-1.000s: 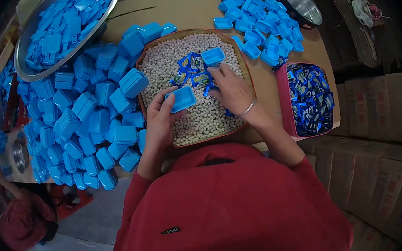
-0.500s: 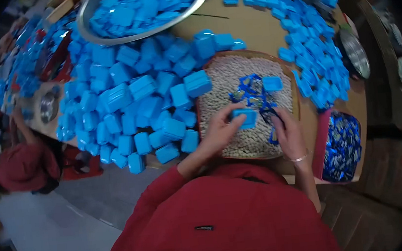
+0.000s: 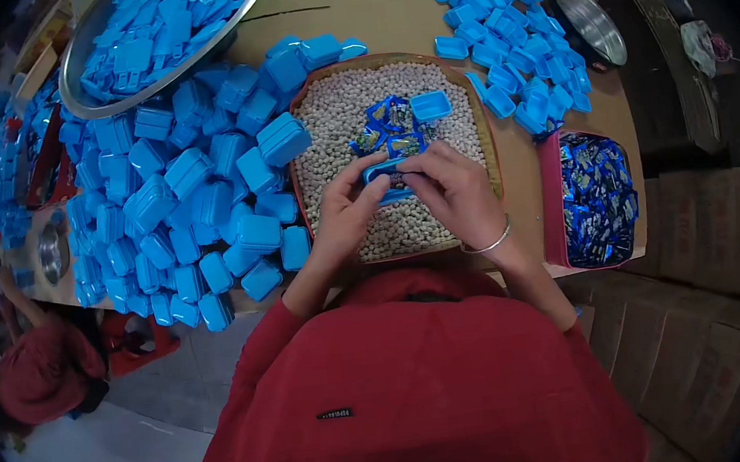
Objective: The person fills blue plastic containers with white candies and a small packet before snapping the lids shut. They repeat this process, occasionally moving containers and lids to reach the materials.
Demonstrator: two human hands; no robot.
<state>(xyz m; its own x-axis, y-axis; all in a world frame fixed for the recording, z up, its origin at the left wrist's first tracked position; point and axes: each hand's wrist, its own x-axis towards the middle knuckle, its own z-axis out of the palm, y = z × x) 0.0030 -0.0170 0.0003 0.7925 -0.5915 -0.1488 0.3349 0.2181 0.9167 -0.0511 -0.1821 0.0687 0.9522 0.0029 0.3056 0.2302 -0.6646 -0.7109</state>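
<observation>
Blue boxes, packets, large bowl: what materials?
Blue boxes: probably moulded plastic, semi-gloss; uniform colour, rounded edges, soft highlights.
Packets: likely shiny printed film; small glints. Foil layer: can't tell.
Large bowl: looks like smooth metal, perhaps steel; grey rim with a sheen.

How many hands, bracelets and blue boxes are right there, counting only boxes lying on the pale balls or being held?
Hands: 2 (left hand, right hand)
Bracelets: 1 (bracelet)
Blue boxes: 2 (held box, lying box)
Total: 5
The overlapping packets beside them can't be counted reliably.
</observation>
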